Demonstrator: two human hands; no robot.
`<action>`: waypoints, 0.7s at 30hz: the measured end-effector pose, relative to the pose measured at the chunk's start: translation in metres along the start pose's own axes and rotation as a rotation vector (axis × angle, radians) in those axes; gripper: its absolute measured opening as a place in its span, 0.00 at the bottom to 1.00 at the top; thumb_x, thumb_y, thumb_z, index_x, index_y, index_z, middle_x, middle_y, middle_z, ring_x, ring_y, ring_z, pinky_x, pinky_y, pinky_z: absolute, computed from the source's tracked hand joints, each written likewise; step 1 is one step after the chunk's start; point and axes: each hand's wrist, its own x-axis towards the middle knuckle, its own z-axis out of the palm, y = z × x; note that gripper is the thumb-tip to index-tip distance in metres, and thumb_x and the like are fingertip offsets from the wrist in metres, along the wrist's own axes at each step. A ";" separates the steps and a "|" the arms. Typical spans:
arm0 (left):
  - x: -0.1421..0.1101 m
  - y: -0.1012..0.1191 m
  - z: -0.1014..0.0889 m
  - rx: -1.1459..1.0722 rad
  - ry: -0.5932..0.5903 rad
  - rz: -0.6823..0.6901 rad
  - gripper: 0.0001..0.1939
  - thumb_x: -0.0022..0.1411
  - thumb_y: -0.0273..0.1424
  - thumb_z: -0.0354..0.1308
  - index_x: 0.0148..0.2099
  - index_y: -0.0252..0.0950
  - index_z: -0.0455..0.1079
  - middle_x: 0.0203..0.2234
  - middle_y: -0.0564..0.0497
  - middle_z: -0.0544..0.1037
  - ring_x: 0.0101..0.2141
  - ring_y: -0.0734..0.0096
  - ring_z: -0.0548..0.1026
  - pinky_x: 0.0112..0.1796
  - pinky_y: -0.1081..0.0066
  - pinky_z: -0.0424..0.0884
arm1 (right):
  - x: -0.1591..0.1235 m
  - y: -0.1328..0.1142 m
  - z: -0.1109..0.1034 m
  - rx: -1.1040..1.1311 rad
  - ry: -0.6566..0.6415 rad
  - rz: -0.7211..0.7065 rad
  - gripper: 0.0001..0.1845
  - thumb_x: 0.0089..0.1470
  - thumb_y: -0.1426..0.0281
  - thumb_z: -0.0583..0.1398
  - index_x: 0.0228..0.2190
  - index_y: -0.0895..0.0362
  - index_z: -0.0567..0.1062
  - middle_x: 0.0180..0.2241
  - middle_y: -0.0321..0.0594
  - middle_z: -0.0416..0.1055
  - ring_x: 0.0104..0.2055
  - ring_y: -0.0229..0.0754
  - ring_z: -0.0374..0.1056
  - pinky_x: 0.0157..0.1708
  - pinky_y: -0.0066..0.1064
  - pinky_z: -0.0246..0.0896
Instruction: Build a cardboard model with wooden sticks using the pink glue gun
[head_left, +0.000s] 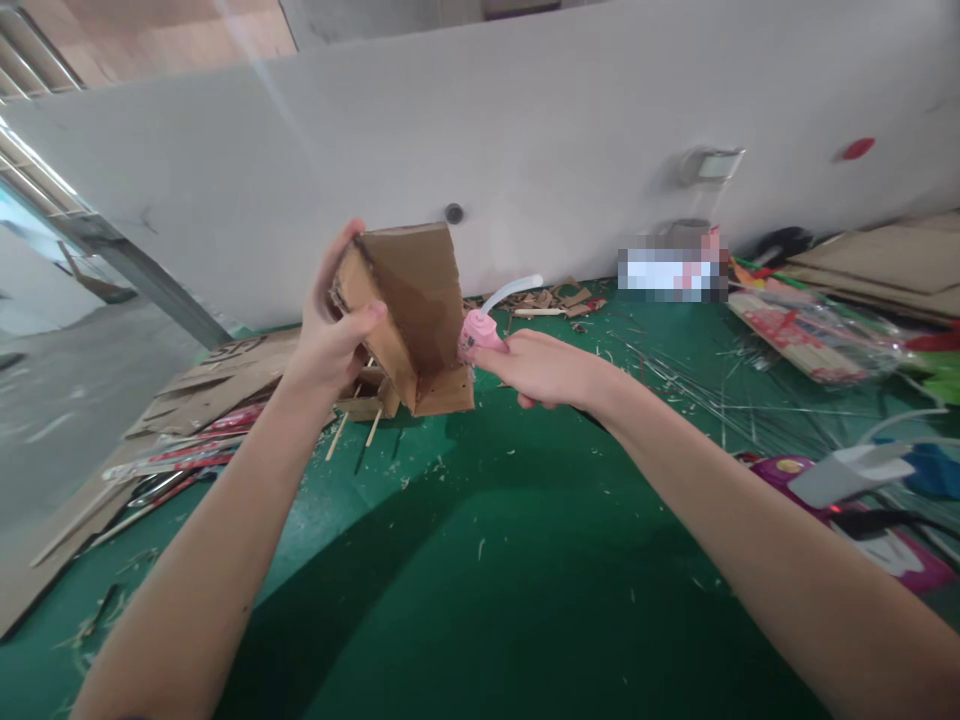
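My left hand (330, 335) grips an open, box-like cardboard piece (427, 290) by its left wall, thumb on the near face and fingers behind. The piece is tilted and held up over the green table. My right hand (555, 370) is closed around a pink hot glue gun (480, 328), with a whitish glue stick (517, 288) curving out of it. The gun is at the cardboard's right edge; its nozzle is hidden, so I cannot tell whether it touches. Behind the left hand, a smaller cardboard part (360, 403) with thin wooden sticks (373, 428) shows below the piece.
Cardboard sheets (202, 385) and wrapped packets (180, 450) lie at the left. Cardboard scraps (562, 298) sit by the wall. Clear thin sticks (675, 380) and a plastic-wrapped pack (806, 335) are at the right. A magenta power strip (919, 570) holds a white plug (847, 475) and cables.
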 end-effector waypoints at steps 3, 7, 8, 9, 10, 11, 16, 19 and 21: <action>0.000 0.001 0.000 -0.013 -0.020 0.009 0.34 0.48 0.36 0.71 0.57 0.51 0.67 0.52 0.54 0.73 0.55 0.52 0.69 0.53 0.53 0.68 | 0.000 -0.002 0.000 0.024 0.031 -0.003 0.31 0.58 0.43 0.49 0.22 0.56 0.66 0.16 0.40 0.65 0.14 0.35 0.59 0.15 0.30 0.52; -0.001 0.001 0.003 0.019 0.012 -0.035 0.32 0.48 0.39 0.71 0.55 0.51 0.68 0.53 0.53 0.72 0.55 0.51 0.70 0.52 0.54 0.69 | 0.001 -0.007 0.005 0.073 -0.020 -0.047 0.31 0.57 0.42 0.50 0.25 0.57 0.69 0.16 0.39 0.65 0.15 0.36 0.60 0.14 0.29 0.52; -0.001 0.000 0.004 0.035 0.017 -0.034 0.32 0.47 0.40 0.71 0.55 0.52 0.68 0.54 0.53 0.72 0.56 0.51 0.69 0.52 0.54 0.69 | 0.002 -0.007 0.007 0.072 -0.036 -0.053 0.31 0.57 0.42 0.50 0.25 0.57 0.70 0.17 0.39 0.66 0.15 0.36 0.61 0.15 0.29 0.53; -0.001 -0.001 0.004 0.049 0.016 -0.024 0.32 0.46 0.41 0.71 0.55 0.52 0.68 0.54 0.53 0.72 0.57 0.51 0.69 0.53 0.54 0.69 | 0.003 -0.007 0.009 0.067 -0.048 -0.055 0.30 0.57 0.43 0.49 0.25 0.57 0.70 0.17 0.40 0.67 0.16 0.36 0.62 0.15 0.29 0.53; -0.001 -0.002 0.004 0.060 0.015 -0.013 0.33 0.44 0.42 0.71 0.55 0.53 0.68 0.53 0.53 0.72 0.57 0.51 0.68 0.53 0.54 0.69 | 0.005 -0.006 0.010 0.058 -0.054 -0.051 0.30 0.58 0.43 0.49 0.24 0.57 0.69 0.18 0.40 0.68 0.16 0.36 0.62 0.16 0.29 0.54; -0.001 -0.003 0.004 0.069 0.017 -0.008 0.34 0.44 0.42 0.71 0.55 0.53 0.68 0.53 0.53 0.72 0.57 0.51 0.68 0.54 0.53 0.68 | 0.006 -0.004 0.012 0.051 -0.053 -0.042 0.30 0.58 0.44 0.49 0.23 0.56 0.68 0.18 0.41 0.68 0.17 0.37 0.63 0.16 0.29 0.55; 0.001 -0.005 0.000 0.066 0.091 -0.048 0.32 0.47 0.41 0.70 0.56 0.53 0.67 0.51 0.52 0.74 0.54 0.52 0.71 0.51 0.53 0.69 | 0.008 0.006 0.005 0.072 0.000 0.041 0.30 0.55 0.42 0.51 0.20 0.55 0.61 0.17 0.39 0.66 0.15 0.35 0.59 0.16 0.29 0.51; 0.003 -0.005 -0.004 0.042 0.122 -0.059 0.32 0.46 0.39 0.71 0.54 0.52 0.68 0.48 0.52 0.74 0.52 0.53 0.72 0.49 0.56 0.71 | 0.006 0.009 -0.002 0.015 0.023 0.055 0.31 0.56 0.42 0.51 0.19 0.54 0.58 0.16 0.39 0.64 0.14 0.34 0.55 0.15 0.30 0.48; 0.005 -0.004 -0.008 0.019 0.154 -0.098 0.30 0.47 0.39 0.70 0.53 0.51 0.68 0.47 0.52 0.74 0.51 0.55 0.74 0.46 0.58 0.72 | 0.006 0.011 -0.005 -0.027 0.050 0.058 0.31 0.56 0.42 0.50 0.18 0.54 0.59 0.15 0.39 0.63 0.14 0.35 0.55 0.16 0.31 0.48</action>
